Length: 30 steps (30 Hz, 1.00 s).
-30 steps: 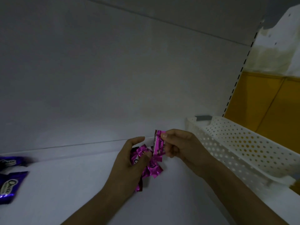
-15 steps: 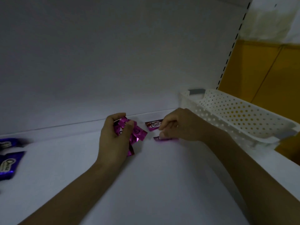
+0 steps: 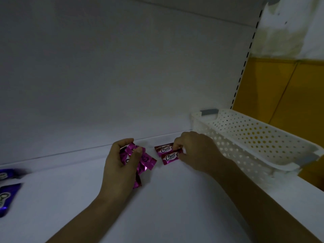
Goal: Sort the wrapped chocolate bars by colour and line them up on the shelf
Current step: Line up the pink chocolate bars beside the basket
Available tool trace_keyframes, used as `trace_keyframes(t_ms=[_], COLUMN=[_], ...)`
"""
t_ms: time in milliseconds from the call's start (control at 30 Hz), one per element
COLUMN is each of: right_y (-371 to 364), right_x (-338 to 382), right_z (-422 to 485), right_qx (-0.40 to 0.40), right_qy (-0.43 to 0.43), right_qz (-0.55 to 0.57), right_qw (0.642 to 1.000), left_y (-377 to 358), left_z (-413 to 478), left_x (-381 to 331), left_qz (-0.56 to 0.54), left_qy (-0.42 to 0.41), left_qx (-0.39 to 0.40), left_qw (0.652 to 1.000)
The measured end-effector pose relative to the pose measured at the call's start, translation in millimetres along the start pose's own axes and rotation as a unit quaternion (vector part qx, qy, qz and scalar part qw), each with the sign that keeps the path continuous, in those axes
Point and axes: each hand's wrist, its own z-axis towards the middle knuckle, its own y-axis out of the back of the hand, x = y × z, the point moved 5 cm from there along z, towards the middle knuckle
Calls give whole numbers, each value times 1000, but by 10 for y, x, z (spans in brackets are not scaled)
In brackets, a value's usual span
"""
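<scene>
Shelf (image 3: 175, 199): two pink bars flat by the back wall, rear pink bar (image 3: 163, 149) and near pink bar (image 3: 170, 157), touching. Right hand (image 3: 194, 151) pinches the near pink bar's right end. Left hand (image 3: 119, 165) grips a pink bunch (image 3: 145, 160); the count is hidden by the fingers. Two purple bars (image 3: 7, 195) far left, cut off by the frame edge. One white basket (image 3: 254, 137) on the right.

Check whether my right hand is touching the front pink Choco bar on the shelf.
Touching. In the head view the right hand has its fingertips curled over the right end of the front pink bar, no gap showing.
</scene>
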Motion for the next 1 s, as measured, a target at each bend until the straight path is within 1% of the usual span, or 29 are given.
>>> trace_keyframes(t_ms=[100, 233, 467, 533, 700, 1000], right_y=[-21, -58, -91, -113, -195, -139], right_x=[43, 20, 0, 10, -2, -4], right_z=[42, 84, 94, 92, 88, 90], right_qx=[-34, -44, -52, -46, -15, -19], right_qy=[18, 15, 14, 15, 15, 14], right_qz=[-30, -36, 1, 14, -3, 28], right_qw=[999, 998, 999, 999, 1000, 999], left_y=[4, 4, 0, -9, -6, -12], left_z=[0, -4, 7, 7, 3, 10], left_x=[3, 5, 22, 18, 19, 26], left_qz=[5, 17, 19, 17, 19, 24], left_qy=[2, 1, 10, 13, 15, 15], left_qx=[-1, 0, 1, 4, 9, 7], left_qw=[1000, 1000, 1000, 1000, 1000, 1000])
